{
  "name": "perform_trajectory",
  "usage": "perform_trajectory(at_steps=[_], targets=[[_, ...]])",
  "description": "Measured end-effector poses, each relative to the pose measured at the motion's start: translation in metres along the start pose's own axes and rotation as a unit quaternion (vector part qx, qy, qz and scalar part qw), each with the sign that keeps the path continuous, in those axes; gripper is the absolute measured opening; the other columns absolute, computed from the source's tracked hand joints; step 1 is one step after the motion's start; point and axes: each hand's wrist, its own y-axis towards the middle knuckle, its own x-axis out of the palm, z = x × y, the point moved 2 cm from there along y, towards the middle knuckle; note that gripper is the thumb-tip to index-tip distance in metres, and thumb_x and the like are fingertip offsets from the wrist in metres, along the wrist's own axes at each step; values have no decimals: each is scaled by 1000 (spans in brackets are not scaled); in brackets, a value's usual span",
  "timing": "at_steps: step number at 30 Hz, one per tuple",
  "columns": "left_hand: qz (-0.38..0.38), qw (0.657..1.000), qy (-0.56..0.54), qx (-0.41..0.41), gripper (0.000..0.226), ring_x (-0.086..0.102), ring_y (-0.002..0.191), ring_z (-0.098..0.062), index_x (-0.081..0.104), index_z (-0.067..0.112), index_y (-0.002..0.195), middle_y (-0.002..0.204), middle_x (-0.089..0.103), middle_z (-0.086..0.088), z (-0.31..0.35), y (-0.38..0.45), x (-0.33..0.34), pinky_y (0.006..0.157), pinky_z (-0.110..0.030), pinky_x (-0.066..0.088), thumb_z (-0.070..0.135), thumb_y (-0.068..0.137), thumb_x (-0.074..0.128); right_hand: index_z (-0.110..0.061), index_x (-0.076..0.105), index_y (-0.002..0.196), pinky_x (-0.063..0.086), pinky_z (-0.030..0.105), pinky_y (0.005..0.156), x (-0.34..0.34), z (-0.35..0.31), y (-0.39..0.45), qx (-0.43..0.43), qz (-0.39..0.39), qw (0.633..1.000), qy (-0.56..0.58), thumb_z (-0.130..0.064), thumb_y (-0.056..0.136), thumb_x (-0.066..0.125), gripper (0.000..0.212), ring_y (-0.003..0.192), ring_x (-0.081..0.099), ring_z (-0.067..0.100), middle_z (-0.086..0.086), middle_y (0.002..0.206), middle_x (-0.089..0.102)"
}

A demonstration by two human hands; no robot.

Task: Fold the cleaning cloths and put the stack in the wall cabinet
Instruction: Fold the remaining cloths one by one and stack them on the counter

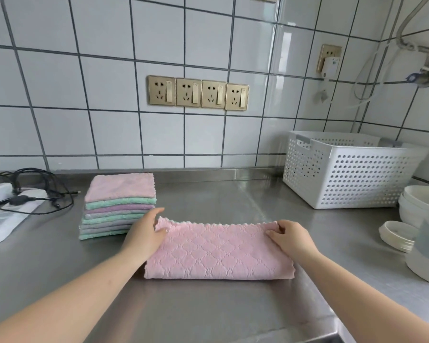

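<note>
Head view: pink cloth (218,253) lies on the steel desk (208,313) in front of the person, already doubled into a long strip, fold toward the near edge, scalloped free edges on the far side. Left hand (146,233) holds the strip's 9 o'clock end, grip clamped: thumb on top of the fabric, fingers curled behind the far corner. Right hand (289,235) does the same at the 3 o'clock end, thumb on top, fingers curled over the far corner. Holding both ends keeps the layers lined up and the strip taut, likely set up for the next fold, one end over the other.

Stack of folded cloths (118,206) sits at 10 o'clock from the pink cloth, just beside the left hand, pink on top, green and purple-grey layers below. Kept close so each finished cloth drops on without a reach. Edges fairly square, so the pile should lift as one.

White perforated basket (349,174) at 2 o'clock against the tiled wall, contents not visible. White bowls (416,204) at 3 o'clock. Black cables (42,191) at 9 o'clock, past the stack. Wall cabinet not in view. Task looks mostly through folding; cabinet step not yet done.
</note>
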Motion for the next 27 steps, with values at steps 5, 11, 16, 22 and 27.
perform_trajectory(at_steps=[5,11,16,22,27], targets=[[-8,999,36,-11,57,52,119,-22,41,22,137,125,56,-12,-4,16,6,89,-27,38,17,85,64,-15,41,60,31,24,50,9,6,13,15,-7,1000,-12,-28,85,61,35,57,43,14,-4,57,47],[-42,996,74,-17,66,48,124,-23,33,19,141,133,51,-11,-3,21,11,95,-30,39,18,83,64,-21,62,91,41,26,65,12,5,17,33,-19,999,3,-26,87,57,9,78,56,20,-5,81,61],[-109,963,240,55,71,27,138,-24,29,18,144,149,29,-9,14,12,10,113,-30,24,27,82,61,-22,56,124,47,31,86,5,-6,12,2,18,999,-43,-33,90,52,35,106,57,24,3,125,52],[-154,940,251,171,50,25,142,-17,38,16,140,150,33,-1,56,-14,49,114,-31,24,14,90,40,-24,52,132,24,37,112,49,-71,-10,-153,-90,966,-188,-33,96,40,39,139,30,17,-4,151,33],[-146,937,275,158,47,16,144,-10,29,23,145,156,21,6,48,-27,78,117,-33,14,29,99,27,-26,46,128,20,50,110,87,-76,-35,-152,-123,964,-181,-41,94,16,48,140,24,15,-2,146,36]])
